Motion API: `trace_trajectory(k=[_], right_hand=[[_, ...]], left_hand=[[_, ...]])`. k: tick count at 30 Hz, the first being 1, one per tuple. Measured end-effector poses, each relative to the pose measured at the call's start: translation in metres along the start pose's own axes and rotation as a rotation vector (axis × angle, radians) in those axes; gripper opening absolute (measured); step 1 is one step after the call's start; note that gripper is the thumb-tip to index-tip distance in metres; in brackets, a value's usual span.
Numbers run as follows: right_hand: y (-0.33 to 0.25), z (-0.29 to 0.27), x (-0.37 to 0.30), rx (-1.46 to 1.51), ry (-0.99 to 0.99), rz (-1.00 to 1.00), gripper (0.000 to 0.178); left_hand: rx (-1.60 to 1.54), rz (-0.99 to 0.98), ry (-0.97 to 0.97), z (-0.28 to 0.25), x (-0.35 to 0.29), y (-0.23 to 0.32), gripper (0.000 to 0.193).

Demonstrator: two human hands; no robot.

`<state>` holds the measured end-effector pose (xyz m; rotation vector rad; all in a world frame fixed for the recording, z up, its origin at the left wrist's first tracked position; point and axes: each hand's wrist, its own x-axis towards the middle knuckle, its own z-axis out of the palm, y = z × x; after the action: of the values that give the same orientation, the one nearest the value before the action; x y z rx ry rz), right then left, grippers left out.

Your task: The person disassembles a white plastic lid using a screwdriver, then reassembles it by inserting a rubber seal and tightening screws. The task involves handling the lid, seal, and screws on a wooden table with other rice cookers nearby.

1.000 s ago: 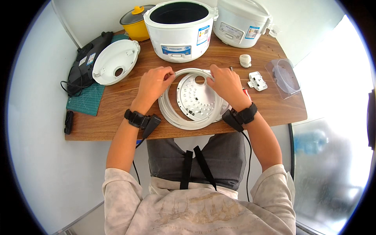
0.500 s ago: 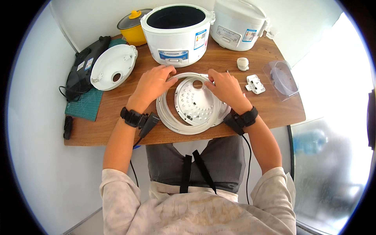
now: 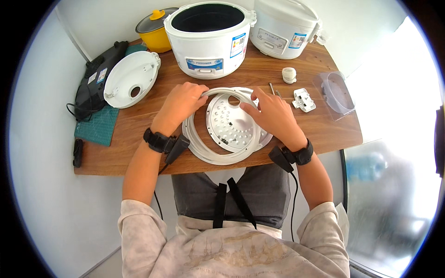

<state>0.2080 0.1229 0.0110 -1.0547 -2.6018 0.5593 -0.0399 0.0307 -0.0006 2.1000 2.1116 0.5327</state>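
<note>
A pale, semi-clear ring (image 3: 222, 161) lies near the table's front edge, tilted and partly over a round silver metal plate (image 3: 241, 121). The plate has rows of dimples, a hole near its far edge and several small dark screws (image 3: 224, 140) on it. At the ring's far left, my left hand (image 3: 182, 104) pinches its rim between thumb and fingers. My right hand (image 3: 274, 112) hovers by the ring's far right side, thumb and forefinger apart, apparently holding nothing. Whether its fingertips touch the ring, I cannot tell.
Behind stand an open white rice cooker (image 3: 204, 55), a closed one (image 3: 282, 34) and a yellow pot (image 3: 155, 39). Leftward are a white lid shell (image 3: 121, 90), black appliance (image 3: 90, 83) and green mat (image 3: 99, 125). Rightward lie a screwdriver (image 3: 272, 88), white bracket (image 3: 303, 100) and clear cover (image 3: 337, 95).
My right hand has let go of the ring's rim, its thumb and forefinger spreading, and shifted slightly right. The ring's near edge sits a little lower; my left hand keeps its pinch.
</note>
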Motion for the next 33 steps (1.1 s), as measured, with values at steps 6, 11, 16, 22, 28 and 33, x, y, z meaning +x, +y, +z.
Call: trace_trajectory(k=[6,11,16,22,28,33], right_hand=[[-0.007,-0.007,-0.017,0.098,0.064,0.001,0.043],[0.0,-0.006,-0.048,0.294,0.224,0.018,0.03],[0.004,-0.003,-0.083,0.256,0.225,0.032,0.019],[-0.012,0.02,-0.102,0.05,0.136,-0.212,0.022],[0.001,0.031,-0.103,-0.063,0.226,-0.188,0.018],[0.013,0.027,-0.1,-0.092,0.29,-0.196,0.017]], left_hand=[[-0.008,-0.071,-0.005,-0.017,-0.022,0.004,0.023],[0.061,-0.101,0.05,-0.032,-0.061,-0.004,0.019],[-0.007,-0.225,0.072,-0.049,-0.104,-0.007,0.02],[0.068,-0.332,0.104,-0.052,-0.149,-0.033,0.023],[0.039,-0.493,0.157,-0.055,-0.168,-0.024,0.023],[0.051,-0.52,0.188,-0.052,-0.176,-0.026,0.021]])
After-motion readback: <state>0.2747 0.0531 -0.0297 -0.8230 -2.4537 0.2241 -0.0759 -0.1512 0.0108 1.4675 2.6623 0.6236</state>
